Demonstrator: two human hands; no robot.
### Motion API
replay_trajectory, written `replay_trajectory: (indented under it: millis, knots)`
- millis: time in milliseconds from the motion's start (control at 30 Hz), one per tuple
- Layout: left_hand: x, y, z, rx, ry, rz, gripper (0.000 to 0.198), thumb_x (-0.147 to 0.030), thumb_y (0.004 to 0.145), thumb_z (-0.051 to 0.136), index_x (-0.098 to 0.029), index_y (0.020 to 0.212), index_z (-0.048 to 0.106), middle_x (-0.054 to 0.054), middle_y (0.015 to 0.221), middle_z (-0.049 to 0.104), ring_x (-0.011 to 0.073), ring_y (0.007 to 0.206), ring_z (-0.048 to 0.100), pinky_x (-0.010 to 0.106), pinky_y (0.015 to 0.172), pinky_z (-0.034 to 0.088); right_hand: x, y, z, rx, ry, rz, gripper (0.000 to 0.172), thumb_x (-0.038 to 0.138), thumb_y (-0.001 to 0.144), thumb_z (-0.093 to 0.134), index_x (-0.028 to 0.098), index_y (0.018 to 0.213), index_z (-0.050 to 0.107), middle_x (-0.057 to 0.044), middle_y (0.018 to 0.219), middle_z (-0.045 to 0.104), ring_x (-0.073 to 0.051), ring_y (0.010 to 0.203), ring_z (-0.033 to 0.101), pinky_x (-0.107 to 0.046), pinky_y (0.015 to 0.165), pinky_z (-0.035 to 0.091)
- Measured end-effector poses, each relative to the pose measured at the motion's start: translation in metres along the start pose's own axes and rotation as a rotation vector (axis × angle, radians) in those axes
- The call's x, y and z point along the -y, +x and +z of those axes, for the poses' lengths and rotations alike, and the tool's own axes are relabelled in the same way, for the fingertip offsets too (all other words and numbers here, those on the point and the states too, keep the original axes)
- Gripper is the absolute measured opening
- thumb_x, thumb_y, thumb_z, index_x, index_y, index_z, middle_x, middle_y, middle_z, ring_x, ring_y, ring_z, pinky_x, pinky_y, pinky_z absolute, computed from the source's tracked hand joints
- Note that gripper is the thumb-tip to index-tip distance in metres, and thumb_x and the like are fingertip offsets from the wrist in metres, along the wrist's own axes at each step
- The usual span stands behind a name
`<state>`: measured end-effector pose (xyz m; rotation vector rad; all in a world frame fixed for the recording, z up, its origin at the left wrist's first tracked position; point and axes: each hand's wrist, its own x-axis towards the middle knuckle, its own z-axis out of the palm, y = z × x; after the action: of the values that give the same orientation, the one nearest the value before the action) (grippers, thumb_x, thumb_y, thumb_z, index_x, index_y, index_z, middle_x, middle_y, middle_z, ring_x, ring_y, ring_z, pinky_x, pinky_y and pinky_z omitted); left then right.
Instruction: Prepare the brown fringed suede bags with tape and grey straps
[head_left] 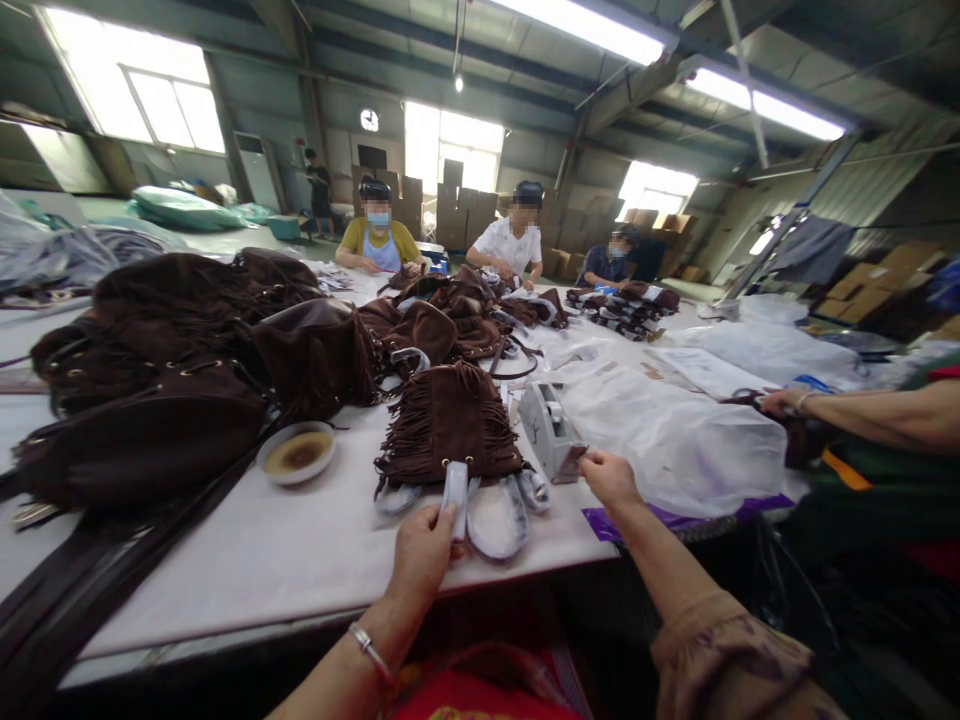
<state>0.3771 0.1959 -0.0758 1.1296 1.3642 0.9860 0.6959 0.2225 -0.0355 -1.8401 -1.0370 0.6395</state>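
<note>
A dark brown fringed bag (442, 425) lies flat on the table in front of me, its straps pointing towards me. My left hand (422, 550) is closed round a strap (455, 485) wrapped in whitish film. Beside it lies a wrapped strap loop (498, 520). Just right of the bag stands a grey tape dispenser (546, 440). At its near end my right hand (611, 482) pinches with thumb and forefinger; the clear tape there is hardly visible.
Brown bags (172, 370) are heaped on the left, with more (457, 310) further back. A shallow bowl (264, 468) holds brownish stuff. Clear plastic bags (675, 425) cover the right side. A co-worker's arm (870, 415) reaches in there; several people sit across the table.
</note>
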Motion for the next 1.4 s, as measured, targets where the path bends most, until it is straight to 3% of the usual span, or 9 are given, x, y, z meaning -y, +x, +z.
replay_trajectory:
  millis: [167,300,400,500,667,800,900,1100,1400]
  knots:
    - [-0.004,-0.007,0.001,-0.005,0.039,0.036,0.037,-0.05,0.085,0.051,-0.016,0.074,0.062,-0.001,0.059,0.059,0.017,0.047,0.061,0.025,0.042,0.045,0.011,-0.032,0.008,0.214,-0.098,-0.063,0.017,0.028,0.069,0.065,0.019,0.055,0.063,-0.003,0.051,0.056,-0.014,0.05,0.044,-0.027,0.048,0.029]
    - [-0.007,-0.01,0.001,-0.045,0.144,0.123,0.034,-0.043,0.089,0.049,-0.017,0.07,0.059,-0.002,0.055,0.056,0.014,0.046,0.057,0.023,0.046,0.04,0.051,-0.077,0.046,0.638,-0.049,-0.228,0.029,0.044,0.079,0.063,0.018,0.068,0.065,0.0,0.059,0.057,-0.012,0.052,0.043,-0.025,0.049,0.031]
    - [-0.01,-0.012,-0.002,-0.093,0.308,0.279,0.031,-0.036,0.091,0.05,-0.016,0.069,0.062,0.001,0.059,0.06,0.0136,0.055,0.057,0.024,0.054,0.037,0.088,-0.093,0.084,0.743,-0.049,-0.353,0.028,0.041,0.08,0.06,0.017,0.066,0.064,0.0,0.06,0.059,-0.011,0.055,0.046,-0.024,0.052,0.034]
    - [-0.01,-0.012,-0.006,-0.113,0.416,0.382,0.027,-0.03,0.092,0.051,-0.016,0.075,0.067,0.005,0.069,0.067,0.0146,0.062,0.057,0.026,0.059,0.037,0.109,-0.093,0.118,0.745,-0.177,-0.379,0.026,0.034,0.077,0.059,0.017,0.058,0.063,0.0,0.056,0.06,-0.012,0.056,0.049,-0.023,0.055,0.037]
    - [-0.006,-0.009,-0.01,-0.114,0.524,0.478,0.027,-0.023,0.094,0.046,-0.015,0.08,0.068,0.01,0.079,0.07,0.0191,0.072,0.062,0.03,0.069,0.044,0.107,-0.086,0.149,0.675,-0.366,-0.339,0.023,0.026,0.07,0.061,0.018,0.049,0.062,0.001,0.047,0.056,-0.012,0.05,0.048,-0.024,0.048,0.032]
    - [0.0,-0.009,-0.009,-0.143,0.515,0.49,0.023,-0.024,0.093,0.047,-0.014,0.101,0.067,0.013,0.092,0.071,0.0234,0.085,0.065,0.033,0.078,0.049,0.103,-0.087,0.153,0.6,-0.467,-0.324,0.023,0.022,0.067,0.064,0.018,0.045,0.06,0.002,0.044,0.054,-0.011,0.047,0.045,-0.024,0.047,0.027]
    - [0.002,-0.01,-0.008,-0.182,0.479,0.482,0.036,-0.024,0.092,0.051,-0.012,0.124,0.057,0.016,0.104,0.07,0.0256,0.091,0.066,0.035,0.08,0.051,0.102,-0.088,0.153,0.57,-0.497,-0.301,0.024,0.023,0.069,0.065,0.017,0.046,0.06,0.001,0.044,0.054,-0.011,0.047,0.046,-0.025,0.047,0.027]
    - [-0.006,-0.01,-0.012,-0.05,0.434,0.489,0.023,-0.021,0.094,0.045,-0.017,0.097,0.067,0.01,0.09,0.072,0.0214,0.081,0.066,0.031,0.077,0.05,0.096,-0.092,0.146,0.603,-0.421,-0.263,0.02,0.022,0.072,0.063,0.017,0.054,0.067,0.0,0.051,0.062,-0.013,0.052,0.052,-0.023,0.05,0.033]
    - [-0.006,-0.006,-0.013,-0.066,0.172,0.356,0.028,-0.024,0.09,0.051,-0.016,0.104,0.073,0.009,0.096,0.074,0.0201,0.086,0.066,0.031,0.082,0.05,0.073,-0.095,0.147,0.482,-0.287,-0.215,0.014,0.024,0.066,0.067,0.018,0.079,0.066,0.0,0.063,0.067,-0.017,0.061,0.061,-0.023,0.053,0.04]
